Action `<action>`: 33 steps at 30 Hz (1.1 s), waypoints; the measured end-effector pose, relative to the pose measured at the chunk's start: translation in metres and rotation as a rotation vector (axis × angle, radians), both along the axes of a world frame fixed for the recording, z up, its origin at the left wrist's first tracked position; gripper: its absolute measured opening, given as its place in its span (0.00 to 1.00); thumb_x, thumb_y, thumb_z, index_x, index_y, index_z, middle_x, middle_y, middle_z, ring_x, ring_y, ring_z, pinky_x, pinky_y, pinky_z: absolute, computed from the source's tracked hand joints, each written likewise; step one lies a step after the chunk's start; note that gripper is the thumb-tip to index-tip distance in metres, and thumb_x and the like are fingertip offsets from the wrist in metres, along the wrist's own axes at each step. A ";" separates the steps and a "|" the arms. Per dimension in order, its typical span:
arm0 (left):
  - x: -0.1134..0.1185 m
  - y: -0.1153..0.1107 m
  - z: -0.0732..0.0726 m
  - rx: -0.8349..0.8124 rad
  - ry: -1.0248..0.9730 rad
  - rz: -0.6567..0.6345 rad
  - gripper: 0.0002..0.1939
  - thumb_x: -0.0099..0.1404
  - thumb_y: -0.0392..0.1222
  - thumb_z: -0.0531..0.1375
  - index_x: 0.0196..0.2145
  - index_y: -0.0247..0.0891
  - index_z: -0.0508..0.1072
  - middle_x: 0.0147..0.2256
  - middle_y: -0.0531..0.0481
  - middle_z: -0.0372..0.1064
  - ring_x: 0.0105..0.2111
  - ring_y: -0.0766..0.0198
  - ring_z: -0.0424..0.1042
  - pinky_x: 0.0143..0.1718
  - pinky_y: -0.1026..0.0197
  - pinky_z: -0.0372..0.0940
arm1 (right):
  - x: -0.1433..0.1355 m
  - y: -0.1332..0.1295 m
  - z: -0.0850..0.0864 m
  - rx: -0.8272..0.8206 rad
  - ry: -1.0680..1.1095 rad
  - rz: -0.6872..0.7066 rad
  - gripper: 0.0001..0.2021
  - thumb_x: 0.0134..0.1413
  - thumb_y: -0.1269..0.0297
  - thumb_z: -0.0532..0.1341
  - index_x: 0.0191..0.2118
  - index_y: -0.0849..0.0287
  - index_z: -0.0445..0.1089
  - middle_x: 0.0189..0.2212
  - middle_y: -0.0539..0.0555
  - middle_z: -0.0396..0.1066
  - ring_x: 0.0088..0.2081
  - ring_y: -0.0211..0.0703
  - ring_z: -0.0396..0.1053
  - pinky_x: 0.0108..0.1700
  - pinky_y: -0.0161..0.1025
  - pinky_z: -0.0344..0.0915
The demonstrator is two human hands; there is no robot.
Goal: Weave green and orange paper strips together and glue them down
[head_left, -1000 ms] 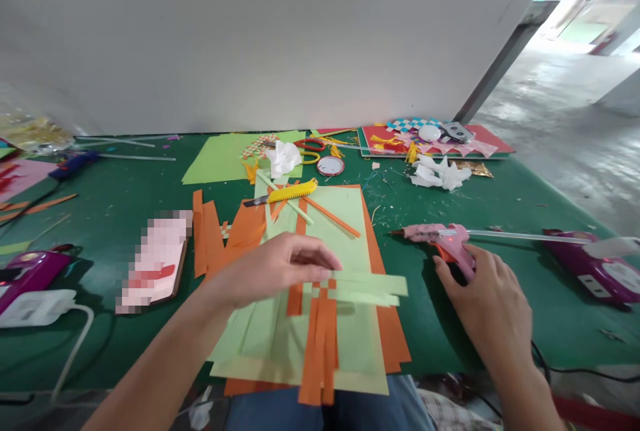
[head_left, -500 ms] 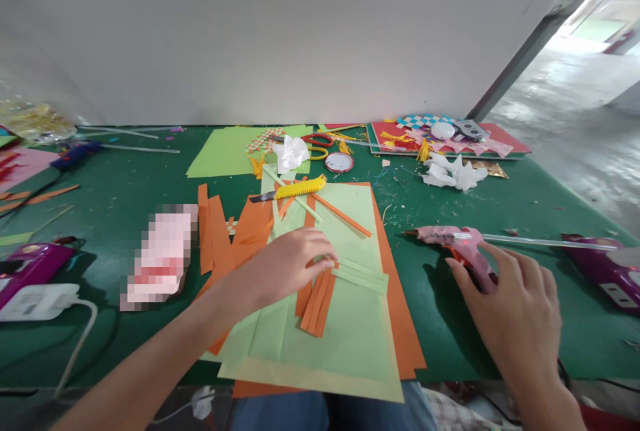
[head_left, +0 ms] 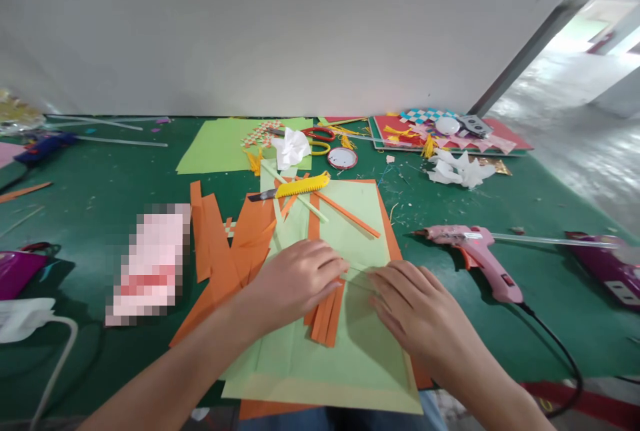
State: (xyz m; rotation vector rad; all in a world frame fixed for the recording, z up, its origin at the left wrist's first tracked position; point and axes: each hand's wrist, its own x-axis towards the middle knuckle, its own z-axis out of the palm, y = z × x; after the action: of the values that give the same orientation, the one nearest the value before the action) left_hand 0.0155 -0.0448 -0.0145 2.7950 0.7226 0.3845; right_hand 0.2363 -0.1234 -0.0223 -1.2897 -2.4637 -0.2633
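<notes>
My left hand (head_left: 303, 271) is closed with its fingertips at the upper ends of several orange paper strips (head_left: 327, 317), where light green paper strips (head_left: 357, 273) meet them. From the right, my right hand (head_left: 413, 297) reaches over the far ends of the green strips, its fingers drawn together on them; its fingertips are partly hidden. Under both hands lies a light green paper sheet (head_left: 373, 377) on top of orange paper (head_left: 210, 297). A pink glue gun (head_left: 483, 251) rests on its side to the right, with a clear glue stick in its back end.
Beyond my hands lie a yellow utility knife (head_left: 305, 186), scissors (head_left: 320, 141), crumpled white tissue (head_left: 291, 149) and a round lid (head_left: 343, 158). A blurred-out pink object (head_left: 153, 257) is at left. Purple power strips (head_left: 607, 271) lie at both sides. A grey wall (head_left: 280, 37) rises behind the table.
My right hand has let go of the glue gun and moved left onto the green strips. My left hand stays at the joined strips. The view has shifted slightly.
</notes>
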 end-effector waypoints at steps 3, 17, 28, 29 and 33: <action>0.000 -0.001 -0.001 0.019 -0.013 0.001 0.12 0.72 0.39 0.52 0.49 0.37 0.70 0.43 0.46 0.72 0.46 0.57 0.69 0.51 0.51 0.64 | 0.000 0.004 -0.002 -0.011 -0.055 0.017 0.12 0.62 0.75 0.52 0.39 0.66 0.74 0.36 0.60 0.75 0.41 0.52 0.67 0.41 0.46 0.63; 0.005 -0.006 -0.005 0.122 0.062 0.014 0.11 0.71 0.38 0.52 0.47 0.34 0.70 0.41 0.44 0.71 0.45 0.53 0.68 0.46 0.50 0.65 | -0.005 0.007 -0.001 -0.025 0.011 -0.024 0.11 0.62 0.73 0.54 0.36 0.63 0.74 0.32 0.57 0.73 0.38 0.48 0.67 0.40 0.44 0.60; 0.007 -0.007 -0.006 0.161 0.071 0.040 0.10 0.71 0.39 0.52 0.45 0.35 0.70 0.39 0.44 0.71 0.44 0.54 0.69 0.45 0.52 0.65 | -0.004 0.009 -0.003 -0.005 -0.006 -0.006 0.12 0.61 0.77 0.53 0.34 0.63 0.73 0.30 0.58 0.72 0.39 0.48 0.66 0.40 0.43 0.60; 0.007 -0.007 -0.006 0.169 0.075 0.041 0.10 0.71 0.39 0.52 0.45 0.35 0.71 0.39 0.45 0.71 0.43 0.54 0.69 0.45 0.52 0.64 | -0.004 0.009 -0.003 -0.011 -0.006 -0.008 0.12 0.61 0.77 0.53 0.34 0.63 0.73 0.30 0.57 0.72 0.39 0.48 0.66 0.40 0.43 0.60; 0.010 -0.008 -0.005 0.225 0.081 0.035 0.10 0.71 0.37 0.51 0.42 0.35 0.72 0.35 0.46 0.71 0.39 0.56 0.69 0.42 0.53 0.64 | -0.005 0.009 -0.001 -0.032 0.017 -0.015 0.12 0.61 0.76 0.54 0.33 0.62 0.73 0.30 0.56 0.71 0.37 0.46 0.67 0.39 0.41 0.59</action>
State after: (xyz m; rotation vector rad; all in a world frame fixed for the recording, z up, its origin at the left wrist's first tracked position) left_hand 0.0253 -0.0523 -0.0199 3.0275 0.7925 0.3832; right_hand 0.2312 -0.1141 -0.0229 -1.3184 -2.4540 -0.2170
